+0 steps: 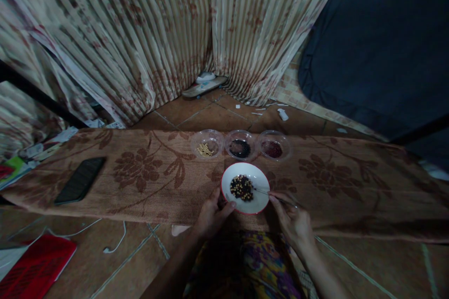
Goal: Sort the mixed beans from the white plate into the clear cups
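Observation:
A white plate (257, 180) with a red rim sits on the brown flowered cloth (147, 177) and carries a small heap of mixed beans (242, 188). My left hand (211, 215) grips the plate's near left edge, thumb on the rim. My right hand (293, 219) is closed on thin tweezers (268, 193) whose tips reach into the heap. Behind the plate stand three clear bowls: one with pale beans (206, 145), one with black beans (240, 145), one with dark red beans (273, 145).
A black phone (80, 180) lies on the cloth at the left. Striped curtains (157, 32) hang behind, with a sandal (204, 85) on the tiled floor. A red item (35, 266) and a white cable (115, 243) lie on the floor at lower left.

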`<state>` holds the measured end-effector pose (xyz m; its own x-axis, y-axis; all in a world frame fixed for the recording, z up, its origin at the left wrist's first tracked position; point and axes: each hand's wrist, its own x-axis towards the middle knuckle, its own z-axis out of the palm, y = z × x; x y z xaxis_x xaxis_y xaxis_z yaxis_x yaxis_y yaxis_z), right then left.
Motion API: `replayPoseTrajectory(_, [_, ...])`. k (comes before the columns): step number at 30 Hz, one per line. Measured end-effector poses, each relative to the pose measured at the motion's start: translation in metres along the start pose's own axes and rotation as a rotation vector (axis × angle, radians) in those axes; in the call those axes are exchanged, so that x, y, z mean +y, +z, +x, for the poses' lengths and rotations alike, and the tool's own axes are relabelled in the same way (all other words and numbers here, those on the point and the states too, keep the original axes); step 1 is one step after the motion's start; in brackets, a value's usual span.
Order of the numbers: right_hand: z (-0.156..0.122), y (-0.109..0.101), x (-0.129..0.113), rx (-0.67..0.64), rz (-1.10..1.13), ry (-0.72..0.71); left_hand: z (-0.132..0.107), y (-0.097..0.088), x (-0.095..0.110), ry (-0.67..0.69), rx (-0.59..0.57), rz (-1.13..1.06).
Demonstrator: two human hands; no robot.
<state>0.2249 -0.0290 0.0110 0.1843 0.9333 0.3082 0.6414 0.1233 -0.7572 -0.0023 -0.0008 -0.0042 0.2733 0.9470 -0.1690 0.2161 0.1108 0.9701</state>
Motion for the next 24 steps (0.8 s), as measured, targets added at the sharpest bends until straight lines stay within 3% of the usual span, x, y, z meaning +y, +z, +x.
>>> replayPoseTrajectory(7, [-0.002, 0.003, 0.004, -0.089, -0.007, 0.038, 0.001, 0.003, -0.002, -0.014, 0.019, -0.079])
replayPoseTrajectory(24, [0.006, 0.014, 0.004, -0.045, 0.02, 0.008, 0.001, 0.002, -0.003, -0.019, -0.034, -0.12])
